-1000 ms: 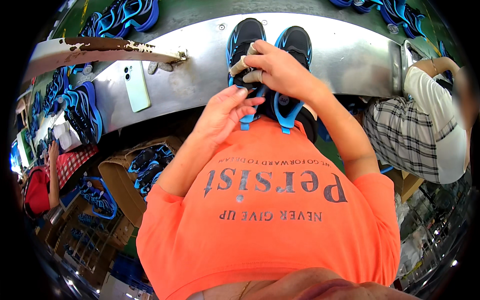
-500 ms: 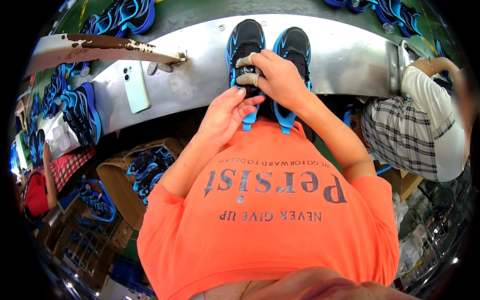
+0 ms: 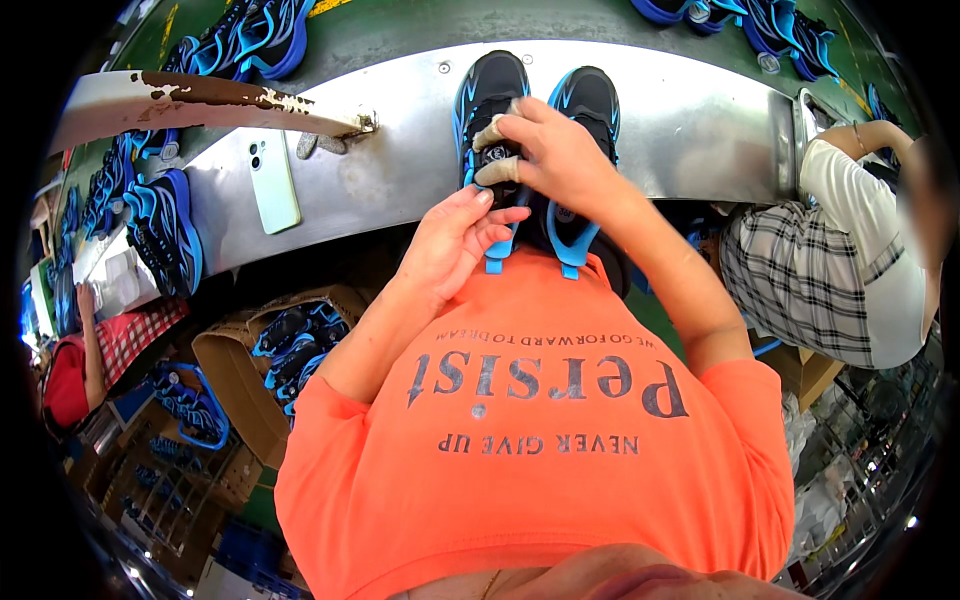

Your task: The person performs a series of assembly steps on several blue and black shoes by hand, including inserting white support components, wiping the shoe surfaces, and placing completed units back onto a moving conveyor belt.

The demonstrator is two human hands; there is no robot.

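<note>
Two black-and-blue sneakers stand side by side on the metal bench, toes away from me: the left sneaker (image 3: 494, 78) and the right sneaker (image 3: 586, 95). My right hand (image 3: 565, 160) reaches across to the left sneaker, its thumb and a fingertip in beige finger covers. Those fingers close round a round dial (image 3: 496, 154) on the sneaker's tongue. My left hand (image 3: 447, 240) is at the near left side of that sneaker, thumb and forefinger pinched at its collar, other fingers loosely curled. What lies between the left fingertips is hidden.
A pale green phone (image 3: 274, 185) lies on the metal bench (image 3: 700, 130), left of a rusty white bar (image 3: 200, 100). More sneakers line the green surface (image 3: 420, 25) beyond. A cardboard box (image 3: 235, 375) of sneakers is at lower left. Co-workers sit at right (image 3: 800, 280) and left (image 3: 110, 350).
The view has shifted slightly, so the bench and sneakers appear a little lower. Both hands stay at the left sneaker, and the right fingers have shifted a little around the dial.
</note>
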